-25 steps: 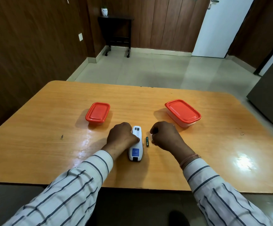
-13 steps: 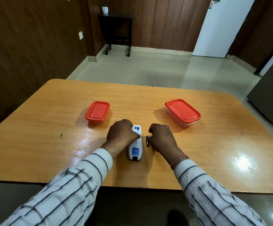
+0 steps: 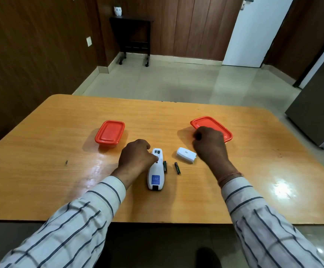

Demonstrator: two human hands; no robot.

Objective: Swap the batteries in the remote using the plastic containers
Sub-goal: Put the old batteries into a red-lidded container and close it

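Left hand [image 3: 136,155] pins remote [image 3: 156,171] steady; two batteries [image 3: 177,168] lie just right of it; right hand [image 3: 209,144] curled, contents indiscernible, near lidded container [image 3: 211,128]

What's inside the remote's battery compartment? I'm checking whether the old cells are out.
The remote lies back-up, cover off. Two batteries lie beside it; the left hand hides part of the open bay.
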